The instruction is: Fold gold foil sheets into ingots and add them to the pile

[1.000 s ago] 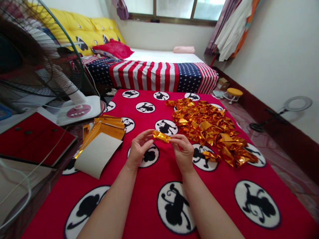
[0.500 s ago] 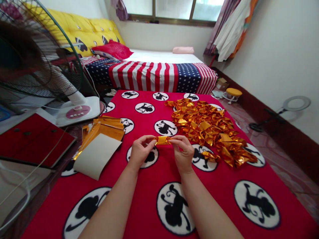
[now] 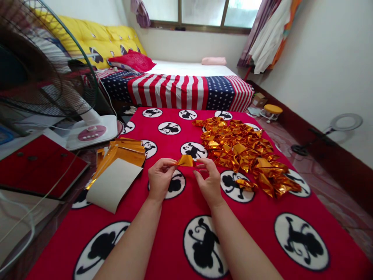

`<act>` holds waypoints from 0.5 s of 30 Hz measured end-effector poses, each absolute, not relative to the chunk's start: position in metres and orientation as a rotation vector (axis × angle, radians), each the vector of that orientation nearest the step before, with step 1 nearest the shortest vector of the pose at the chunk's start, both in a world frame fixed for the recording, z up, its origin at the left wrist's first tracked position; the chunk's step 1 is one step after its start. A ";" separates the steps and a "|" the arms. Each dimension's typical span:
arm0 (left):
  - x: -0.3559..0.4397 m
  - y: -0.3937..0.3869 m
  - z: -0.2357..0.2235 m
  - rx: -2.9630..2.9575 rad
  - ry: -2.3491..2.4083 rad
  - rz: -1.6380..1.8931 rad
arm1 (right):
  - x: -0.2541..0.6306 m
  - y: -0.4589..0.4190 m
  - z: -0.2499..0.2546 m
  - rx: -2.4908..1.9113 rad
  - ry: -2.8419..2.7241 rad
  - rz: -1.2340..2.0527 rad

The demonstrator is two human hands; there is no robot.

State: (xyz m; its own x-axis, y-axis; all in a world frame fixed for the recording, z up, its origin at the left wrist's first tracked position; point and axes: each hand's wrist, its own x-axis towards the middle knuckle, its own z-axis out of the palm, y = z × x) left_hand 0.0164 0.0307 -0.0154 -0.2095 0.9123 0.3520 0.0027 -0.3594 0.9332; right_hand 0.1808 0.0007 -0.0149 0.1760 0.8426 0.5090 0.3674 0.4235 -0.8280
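A small folded piece of gold foil paper (image 3: 185, 160) is held above the red cloth, at the middle of the view. My left hand (image 3: 161, 177) pinches its left end between thumb and fingers. At its right end is my right hand (image 3: 208, 181), thumb and fingers apart, fingertips beside or touching the foil's edge; which of these, I cannot tell. Right of my hands lies a heap of crumpled gold foil pieces (image 3: 237, 144), with a single folded foil piece (image 3: 246, 184) nearer me. To the left rests a stack of flat foil sheets (image 3: 128, 149), partly under a pale sheet (image 3: 115, 184).
The red cloth (image 3: 171, 241) with monkey prints covers the table. A fan (image 3: 93, 130) stands at left, beside a red board (image 3: 40, 165). Behind the table is a bed (image 3: 180, 91). A yellow stool (image 3: 273, 109) and a ring-light stand (image 3: 346, 121) are at right.
Both hands have shifted slightly left. The right hand's thumb has come away from the foil, and its fingers have spread. The foil now looks flared at its right side instead of twisted.
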 end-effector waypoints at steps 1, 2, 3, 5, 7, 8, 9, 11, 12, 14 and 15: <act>0.016 0.031 -0.015 1.368 1.117 1.669 | 0.181 0.001 -0.016 -1.162 -1.404 0.477; 0.016 0.031 -0.015 1.390 1.099 1.678 | 0.181 0.002 -0.017 -1.166 -1.388 0.479; 0.016 0.030 -0.015 1.412 1.087 1.683 | 0.182 0.002 -0.018 -1.170 -1.371 0.477; 0.016 0.029 -0.014 1.464 1.091 1.689 | 0.182 0.003 -0.019 -1.171 -1.337 0.464; 0.016 0.027 -0.012 1.534 1.112 1.701 | 0.182 0.002 -0.019 -1.161 -1.315 0.446; 0.016 0.026 -0.011 1.567 1.119 1.710 | 0.182 0.002 -0.019 -1.152 -1.309 0.436; 0.016 0.025 -0.010 1.597 1.124 1.720 | 0.182 0.001 -0.018 -1.142 -1.309 0.424; 0.015 0.024 -0.008 1.642 1.127 1.744 | 0.183 0.000 -0.017 -1.131 -1.319 0.394; 0.015 0.023 -0.008 1.659 1.132 1.754 | 0.183 0.000 -0.017 -1.130 -1.323 0.378; 0.014 0.023 -0.007 1.682 1.147 1.774 | 0.183 0.000 -0.016 -1.131 -1.326 0.355; 0.014 0.023 -0.007 1.691 1.153 1.780 | 0.183 0.000 -0.016 -1.131 -1.326 0.349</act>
State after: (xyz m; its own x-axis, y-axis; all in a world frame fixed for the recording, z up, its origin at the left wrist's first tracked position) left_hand 0.0141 0.0228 -0.0069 -0.1672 0.7791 0.6042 0.2325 -0.5644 0.7921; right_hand 0.1831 -0.0005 -0.0163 0.2828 0.7642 0.5797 0.3802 0.4656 -0.7992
